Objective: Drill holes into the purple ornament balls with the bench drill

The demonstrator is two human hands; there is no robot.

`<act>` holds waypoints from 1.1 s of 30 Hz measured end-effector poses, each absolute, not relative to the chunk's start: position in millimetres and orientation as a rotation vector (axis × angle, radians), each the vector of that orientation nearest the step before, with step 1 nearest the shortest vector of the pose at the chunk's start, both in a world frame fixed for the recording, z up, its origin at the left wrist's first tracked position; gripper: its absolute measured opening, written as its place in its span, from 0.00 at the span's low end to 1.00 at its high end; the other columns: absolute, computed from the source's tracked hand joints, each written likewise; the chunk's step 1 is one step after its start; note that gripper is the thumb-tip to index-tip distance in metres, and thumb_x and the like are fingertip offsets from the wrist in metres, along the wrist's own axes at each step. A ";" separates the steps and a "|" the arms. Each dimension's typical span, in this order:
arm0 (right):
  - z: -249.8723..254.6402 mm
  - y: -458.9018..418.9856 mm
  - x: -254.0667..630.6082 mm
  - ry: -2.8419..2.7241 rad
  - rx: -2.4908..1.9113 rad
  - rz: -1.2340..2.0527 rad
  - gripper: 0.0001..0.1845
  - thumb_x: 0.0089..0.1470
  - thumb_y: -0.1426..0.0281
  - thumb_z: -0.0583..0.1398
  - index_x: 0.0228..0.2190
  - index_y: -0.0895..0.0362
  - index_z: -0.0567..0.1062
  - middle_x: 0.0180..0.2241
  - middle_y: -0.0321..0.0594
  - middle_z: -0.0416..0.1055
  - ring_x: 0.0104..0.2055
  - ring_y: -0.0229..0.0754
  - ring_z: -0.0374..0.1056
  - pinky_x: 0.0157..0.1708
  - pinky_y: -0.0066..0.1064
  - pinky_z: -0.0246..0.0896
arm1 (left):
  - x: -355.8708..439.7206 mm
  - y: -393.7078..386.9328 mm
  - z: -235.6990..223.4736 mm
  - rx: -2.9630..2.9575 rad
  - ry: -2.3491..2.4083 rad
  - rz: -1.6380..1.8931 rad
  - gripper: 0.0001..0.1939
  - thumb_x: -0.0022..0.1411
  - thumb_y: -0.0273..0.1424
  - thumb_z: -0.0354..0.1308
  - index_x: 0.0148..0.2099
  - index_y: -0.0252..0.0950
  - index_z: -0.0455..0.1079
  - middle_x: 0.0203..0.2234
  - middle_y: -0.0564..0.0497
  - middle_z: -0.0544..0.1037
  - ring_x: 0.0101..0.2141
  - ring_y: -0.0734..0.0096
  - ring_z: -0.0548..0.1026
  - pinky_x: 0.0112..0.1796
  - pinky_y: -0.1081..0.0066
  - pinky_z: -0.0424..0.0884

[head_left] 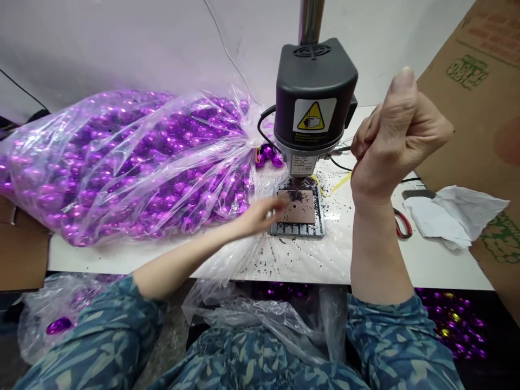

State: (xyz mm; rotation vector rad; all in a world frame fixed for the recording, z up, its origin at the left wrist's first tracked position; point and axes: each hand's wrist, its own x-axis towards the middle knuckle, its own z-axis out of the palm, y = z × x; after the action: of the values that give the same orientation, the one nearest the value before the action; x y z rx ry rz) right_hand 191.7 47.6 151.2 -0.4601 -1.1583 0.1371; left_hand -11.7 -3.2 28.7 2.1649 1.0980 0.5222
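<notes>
The right hand (400, 138) is raised beside the black, rounded drill-press head (314, 92), its fingers curled closed around the end of a dark lever, the thumb pointing up. The left hand (262, 214) reaches over the left edge of the flat brown rectangular board (303, 214), its fingers blurred, so I cannot tell whether they pinch anything; the board lies just beside their tips, on the grey slotted metal base (320, 227). Left of those fingers, a clear plastic bag of shiny purple balls (142, 168) lies on the white worktop (439, 265).
</notes>
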 end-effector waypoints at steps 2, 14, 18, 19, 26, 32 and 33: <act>150.0 46.5 192.2 -1.159 -0.468 0.138 0.32 0.67 0.56 0.59 0.15 0.56 0.59 0.13 0.27 0.48 0.14 0.24 0.50 0.22 0.28 0.49 | -10.2 59.6 29.8 2.267 1.387 0.634 0.18 0.72 0.20 0.51 0.58 0.37 0.75 0.47 0.41 0.82 0.49 0.58 0.79 0.52 0.54 0.77; 142.7 47.5 196.6 -1.210 -0.436 0.153 0.31 0.69 0.56 0.58 0.17 0.54 0.59 0.15 0.28 0.45 0.16 0.27 0.49 0.19 0.30 0.50 | -20.9 174.5 -4.6 2.365 1.950 0.430 0.23 0.61 0.19 0.60 0.59 0.30 0.74 0.59 0.30 0.76 0.63 0.37 0.69 0.63 0.46 0.64; 139.4 45.3 195.7 -1.173 -0.465 0.177 0.31 0.68 0.54 0.59 0.17 0.54 0.59 0.14 0.28 0.47 0.16 0.27 0.50 0.20 0.31 0.54 | -27.4 138.0 4.2 2.107 1.557 0.847 0.22 0.61 0.27 0.67 0.58 0.34 0.75 0.51 0.39 0.81 0.54 0.47 0.76 0.59 0.52 0.71; 138.4 45.3 195.6 -1.168 -0.477 0.190 0.32 0.68 0.53 0.59 0.17 0.53 0.60 0.14 0.28 0.49 0.16 0.28 0.51 0.21 0.31 0.56 | -29.7 124.5 6.6 1.969 1.409 0.911 0.23 0.63 0.30 0.67 0.59 0.35 0.75 0.49 0.41 0.81 0.51 0.52 0.78 0.55 0.55 0.74; 138.0 48.0 193.7 -1.151 -0.461 0.205 0.33 0.66 0.50 0.59 0.16 0.54 0.58 0.13 0.27 0.49 0.15 0.27 0.50 0.21 0.31 0.54 | -35.4 50.3 15.3 1.013 0.947 0.955 0.22 0.67 0.33 0.65 0.62 0.38 0.73 0.50 0.43 0.83 0.44 0.65 0.81 0.45 0.65 0.78; 142.4 43.8 190.3 -1.148 -0.452 0.138 0.34 0.67 0.53 0.58 0.15 0.55 0.56 0.13 0.26 0.49 0.14 0.23 0.47 0.20 0.28 0.46 | -25.1 37.1 1.9 0.951 0.881 0.965 0.24 0.64 0.36 0.72 0.60 0.40 0.75 0.50 0.44 0.83 0.43 0.66 0.82 0.42 0.68 0.79; 142.6 43.1 190.2 -1.146 -0.468 0.143 0.34 0.66 0.51 0.58 0.15 0.55 0.56 0.13 0.26 0.49 0.14 0.24 0.47 0.20 0.28 0.46 | -23.3 36.3 -2.1 0.996 0.894 0.975 0.25 0.63 0.35 0.73 0.60 0.39 0.74 0.51 0.44 0.83 0.42 0.67 0.82 0.41 0.68 0.79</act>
State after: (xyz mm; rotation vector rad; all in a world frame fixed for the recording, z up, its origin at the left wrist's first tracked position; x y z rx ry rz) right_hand 190.2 43.1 142.6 -0.4678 -1.1458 0.1426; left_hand -23.3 36.3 -2.1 0.9957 0.8936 0.9747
